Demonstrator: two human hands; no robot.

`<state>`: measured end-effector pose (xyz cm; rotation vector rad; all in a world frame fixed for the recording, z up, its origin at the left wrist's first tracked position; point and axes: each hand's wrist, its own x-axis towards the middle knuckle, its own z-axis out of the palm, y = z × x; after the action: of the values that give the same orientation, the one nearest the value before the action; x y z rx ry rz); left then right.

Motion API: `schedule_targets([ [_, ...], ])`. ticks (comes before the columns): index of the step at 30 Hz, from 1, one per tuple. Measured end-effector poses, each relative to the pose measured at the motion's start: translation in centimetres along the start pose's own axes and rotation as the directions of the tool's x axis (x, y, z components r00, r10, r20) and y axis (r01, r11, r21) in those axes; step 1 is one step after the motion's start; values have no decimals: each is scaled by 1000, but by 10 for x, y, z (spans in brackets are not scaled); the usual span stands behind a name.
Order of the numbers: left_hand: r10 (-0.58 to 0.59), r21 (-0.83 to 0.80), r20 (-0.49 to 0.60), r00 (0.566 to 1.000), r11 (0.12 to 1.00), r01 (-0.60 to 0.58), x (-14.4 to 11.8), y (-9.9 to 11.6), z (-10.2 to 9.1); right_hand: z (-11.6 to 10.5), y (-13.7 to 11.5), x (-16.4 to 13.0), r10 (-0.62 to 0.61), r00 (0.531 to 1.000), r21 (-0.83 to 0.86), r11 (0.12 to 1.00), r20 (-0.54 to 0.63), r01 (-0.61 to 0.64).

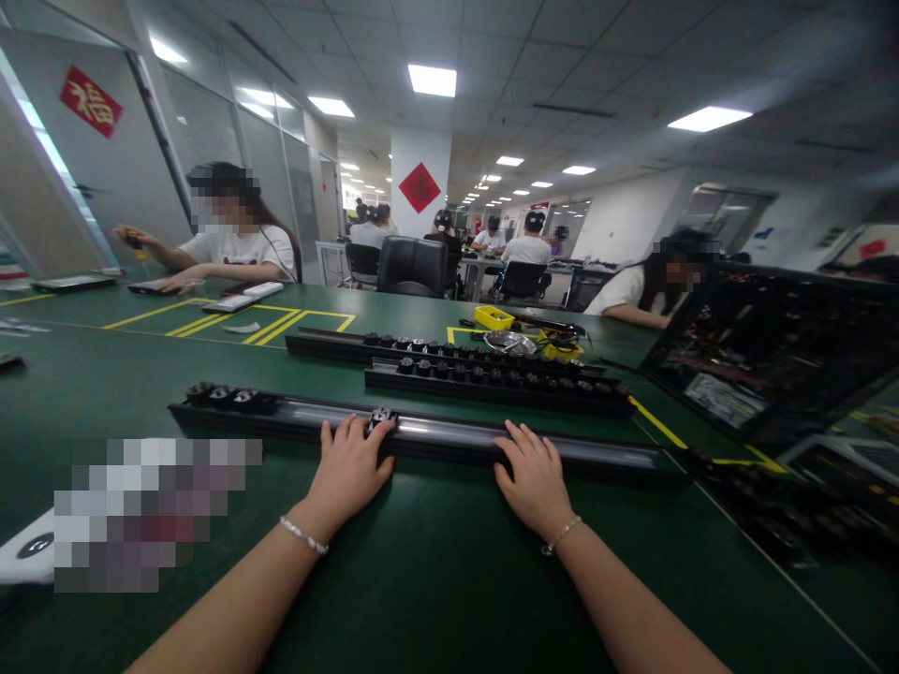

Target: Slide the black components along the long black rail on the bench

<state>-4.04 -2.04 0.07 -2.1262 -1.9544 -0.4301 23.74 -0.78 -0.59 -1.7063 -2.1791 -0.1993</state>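
on the green table [449,580] both hands, left [349,465] and right [534,477], rest flat, fingers loose, on a black rail [435,432]; yellow bin [493,317] contents unclear.

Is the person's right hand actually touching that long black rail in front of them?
Touching. The head view shows the right hand lying flat with its fingers resting on the long black rail, no gap visible.

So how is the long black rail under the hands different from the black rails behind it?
The near rail has a mostly bare shiny channel, with a cluster of small black parts at its left end and one by the left hand. The far rails carry parts along most of their length. The right hand rests on the near rail; nobody touches the far ones. All are long, black and lie on the green table.
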Motion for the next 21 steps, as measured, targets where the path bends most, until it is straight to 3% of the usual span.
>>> schedule_targets([
  [21, 20, -31, 13, 1000, 999, -19, 1, -2, 0, -1, 0, 0, -2, 1000, -13, 1000, 5, 2],
])
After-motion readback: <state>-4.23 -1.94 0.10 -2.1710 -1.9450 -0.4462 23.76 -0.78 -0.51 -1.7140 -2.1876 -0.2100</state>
